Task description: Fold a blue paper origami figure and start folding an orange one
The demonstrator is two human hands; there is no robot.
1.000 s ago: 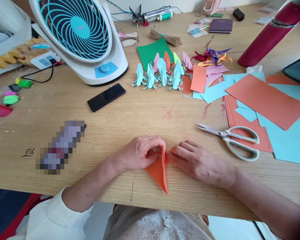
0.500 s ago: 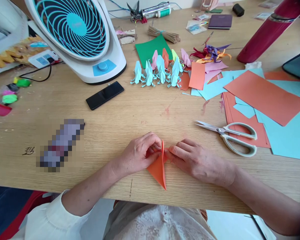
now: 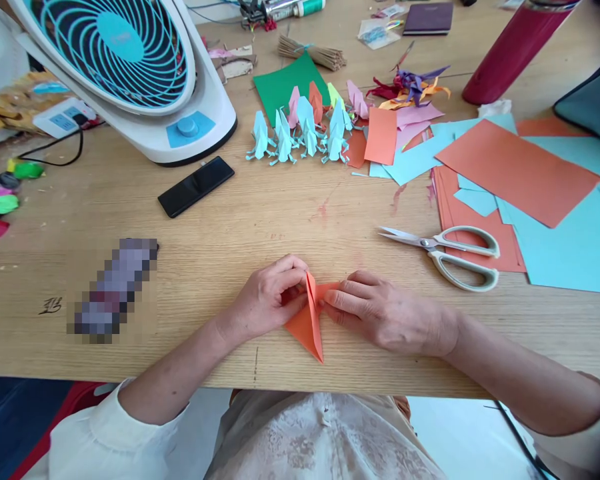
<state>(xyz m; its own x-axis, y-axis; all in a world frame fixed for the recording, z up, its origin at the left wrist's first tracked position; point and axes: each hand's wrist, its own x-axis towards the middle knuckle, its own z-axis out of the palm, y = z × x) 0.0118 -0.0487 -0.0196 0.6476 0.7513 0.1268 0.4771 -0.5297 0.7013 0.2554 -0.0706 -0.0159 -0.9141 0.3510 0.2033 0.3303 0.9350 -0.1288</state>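
A folded sheet of orange paper (image 3: 307, 328) stands partly upright near the table's front edge, one triangular flap raised and its point toward me. My left hand (image 3: 267, 297) pinches it from the left, thumb and fingers closed on the flap; the fingertips are partly hidden behind the paper. From the right, my right hand (image 3: 387, 313) grips another flap of the same paper between thumb and fingers. To the right lie scissors (image 3: 443, 250) with pale handles, blades slightly apart, their handles over orange sheets (image 3: 513, 250).
Several folded paper figures (image 3: 307, 130) stand at the back middle. Blue paper (image 3: 570, 253) and a long orange sheet (image 3: 520, 170) lie at right, near a red bottle (image 3: 510, 57). A black phone (image 3: 196, 187) lies before a fan (image 3: 200, 127). A pixelated object (image 3: 115, 287) is at left.
The view has shifted, so the table's things sit further left and higher. The raised flap has opened a little, and more of the orange paper shows by my right fingers.
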